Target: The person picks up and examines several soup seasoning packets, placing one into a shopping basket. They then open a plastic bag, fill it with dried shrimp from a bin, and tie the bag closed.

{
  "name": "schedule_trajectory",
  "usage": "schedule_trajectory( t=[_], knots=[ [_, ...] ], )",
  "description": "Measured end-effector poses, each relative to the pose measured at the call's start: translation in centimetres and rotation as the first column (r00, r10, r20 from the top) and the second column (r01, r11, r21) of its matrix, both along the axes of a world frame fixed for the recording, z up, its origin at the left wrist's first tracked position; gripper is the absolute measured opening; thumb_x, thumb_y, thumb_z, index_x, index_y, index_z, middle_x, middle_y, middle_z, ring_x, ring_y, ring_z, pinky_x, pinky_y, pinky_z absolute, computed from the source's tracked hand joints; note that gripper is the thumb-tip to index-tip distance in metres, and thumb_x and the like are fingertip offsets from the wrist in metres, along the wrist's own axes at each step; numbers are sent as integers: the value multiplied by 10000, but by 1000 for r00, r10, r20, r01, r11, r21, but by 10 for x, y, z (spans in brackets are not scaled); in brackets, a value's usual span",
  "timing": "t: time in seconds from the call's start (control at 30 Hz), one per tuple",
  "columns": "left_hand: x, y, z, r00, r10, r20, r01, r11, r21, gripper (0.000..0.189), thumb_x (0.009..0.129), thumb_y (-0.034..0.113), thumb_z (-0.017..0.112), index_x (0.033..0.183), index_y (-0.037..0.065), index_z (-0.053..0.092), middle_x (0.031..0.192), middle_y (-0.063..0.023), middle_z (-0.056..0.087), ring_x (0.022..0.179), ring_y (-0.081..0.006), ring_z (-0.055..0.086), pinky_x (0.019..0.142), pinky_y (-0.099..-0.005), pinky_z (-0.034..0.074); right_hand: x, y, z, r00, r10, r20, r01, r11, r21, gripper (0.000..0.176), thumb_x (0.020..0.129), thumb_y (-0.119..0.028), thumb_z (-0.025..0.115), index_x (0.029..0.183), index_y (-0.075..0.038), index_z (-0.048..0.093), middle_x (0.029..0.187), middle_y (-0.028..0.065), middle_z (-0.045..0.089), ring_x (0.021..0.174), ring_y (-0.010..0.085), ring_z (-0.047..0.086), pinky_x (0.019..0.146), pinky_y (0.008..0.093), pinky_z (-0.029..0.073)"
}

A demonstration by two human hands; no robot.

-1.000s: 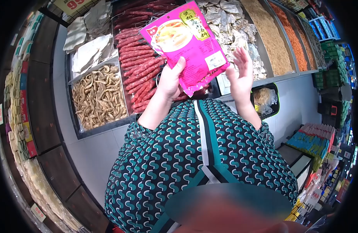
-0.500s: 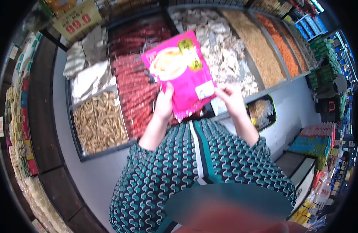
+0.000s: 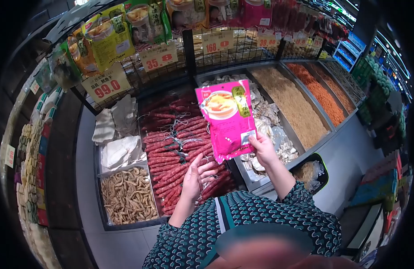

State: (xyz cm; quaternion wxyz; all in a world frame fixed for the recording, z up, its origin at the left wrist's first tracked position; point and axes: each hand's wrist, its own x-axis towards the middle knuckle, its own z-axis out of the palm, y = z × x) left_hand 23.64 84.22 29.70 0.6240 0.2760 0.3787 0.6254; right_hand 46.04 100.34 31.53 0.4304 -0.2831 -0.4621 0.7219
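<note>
Pink Bag [image 3: 228,123] Held Up

The left hand [image 3: 195,178] is open and empty. The right hand [image 3: 265,150] pinches the bag's lower side. It looks light, bendy, slippery; edges should hold best. Sausages [image 3: 173,158] lie behind it.

Holds both forearms [image 3: 281,178] extended forward, pinching with the right hand [image 3: 264,149], loosely splaying the left hand [image 3: 194,180]

pale tiled floor [image 3: 119,244] stretching around the counter [image 3: 133,224], dark panels [image 3: 61,179] lining the left side, black wire rack [image 3: 189,51] standing behind the counter, blue shelving [image 3: 347,54] rising farther right, light strips [image 3: 344,12] glowing overhead
</note>
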Motion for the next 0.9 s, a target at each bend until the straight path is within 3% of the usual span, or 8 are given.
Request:
schedule_trajectory(
  t=[0.1, 0.27, 0.4, 0.47, 0.63, 0.9],
  knots=[
    [-1, -8, 6, 990, 115, -78, -119, 992, -48, 726, 921, 571, 310, 1428, 59, 211, 1237, -217, 527, 998, -263, 616, 773, -315, 526, 0, 70, 53, 985, -125, -117, 146, 971, 190, 221, 920, -163, 565, 1082, -14, 584, 976, 34, 646, 835, 91, 602, 777, 249, 477],
    [-2, -23, 3, 964, 260, -58, -265, 958, -110, 673, 945, 531, 316, 1400, 37, 271, 1216, -214, 542, 1012, -273, 610, 789, -319, 507, -13, 190, 131, 970, -145, -197, 211, 903, 375, 194, 922, -186, 566, 1034, -33, 605, 947, 35, 655, 787, 84, 615, 706, 243, 492],
    [10, -27, 3, 931, 350, -108, -364, 918, -159, 657, 952, 535, 264, 1397, 51, 281, 1214, -209, 546, 990, -267, 615, 774, -323, 516, -35, 254, 188, 982, -166, -86, 186, 914, 360, 163, 881, -315, 623, 954, -170, 634, 823, -84, 647, 656, 12, 562, 549, 187, 410],
    [18, -28, 3, 922, 373, -102, -386, 909, -156, 653, 955, 526, 271, 1393, 42, 282, 1207, -208, 550, 985, -263, 615, 776, -325, 516, -46, 281, 207, 986, -142, -92, 167, 905, 391, 162, 879, -313, 627, 948, -168, 634, 819, -87, 644, 664, 16, 556, 568, 203, 418],
    [33, -29, 3, 900, 421, -113, -435, 883, -179, 651, 955, 515, 293, 1388, 29, 289, 1204, -210, 549, 987, -262, 615, 770, -317, 519, -67, 309, 235, 984, -151, -92, 175, 904, 389, 179, 867, -331, 640, 945, -171, 628, 820, -87, 642, 710, 24, 558, 589, 226, 416],
    [50, -24, 1, 871, 480, -100, -491, 852, -183, 636, 955, 503, 321, 1379, 30, 308, 1193, -213, 556, 985, -266, 618, 776, -313, 519, -69, 338, 233, 992, -76, -105, 111, 915, 388, 183, 860, -323, 651, 948, -166, 619, 837, -78, 645, 736, 34, 565, 625, 231, 428]
  ],
)
